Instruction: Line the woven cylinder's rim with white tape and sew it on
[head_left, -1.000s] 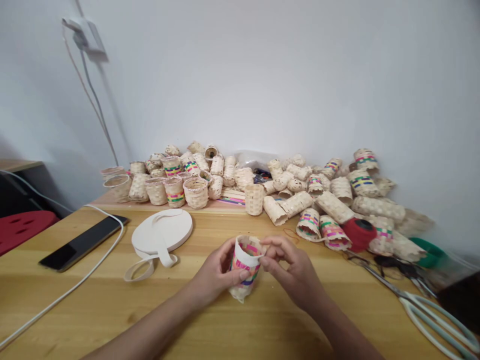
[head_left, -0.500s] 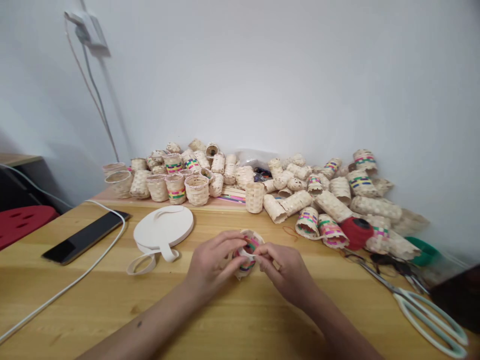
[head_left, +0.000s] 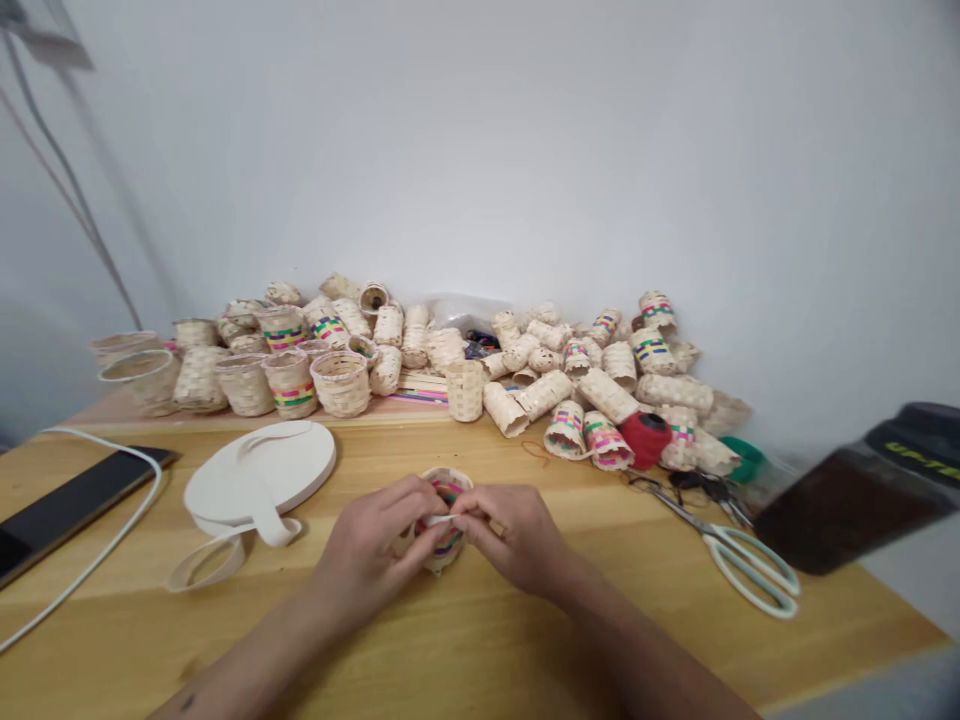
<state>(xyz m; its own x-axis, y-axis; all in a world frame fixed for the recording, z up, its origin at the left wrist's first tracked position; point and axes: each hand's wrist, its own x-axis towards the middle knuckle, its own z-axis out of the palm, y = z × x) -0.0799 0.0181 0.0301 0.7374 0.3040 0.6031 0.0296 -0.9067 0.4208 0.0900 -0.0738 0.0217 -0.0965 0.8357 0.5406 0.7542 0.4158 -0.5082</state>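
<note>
So the little woven basket (head_left: 452,545) was just below the middle of the frame, over the wooden counter (head_left: 360,640), with both hands on it. Its mouth pointed up and leaned toward the camera, so you could see pink and green strips on the inside wall. The long axis ran from that open rim down toward the bottom of the frame, looking pretty short from this angle. Fingers covered much of the left side, and I can't tell if the base touched the wood.

The left hand (head_left: 375,540) came in from the lower left, thumb and fingers closed narrow on a thin white strip (head_left: 441,519) across the near side of the mouth. The right hand (head_left: 514,535) had its fingertips pinched tight at the strip's other end, nearly meeting the left ones.

Left of the hands sat a flat white tape roll (head_left: 259,475) with a loose end looping off it, then a white cable (head_left: 112,545) and a dark phone (head_left: 67,510) near the left edge. Over at the lower right, scissors (head_left: 750,565) lay with blades aimed upper left, near a dark container (head_left: 832,510). More woven baskets (head_left: 343,385) were heaped along the wall, with a red spool (head_left: 646,440) at the right-hand end.
</note>
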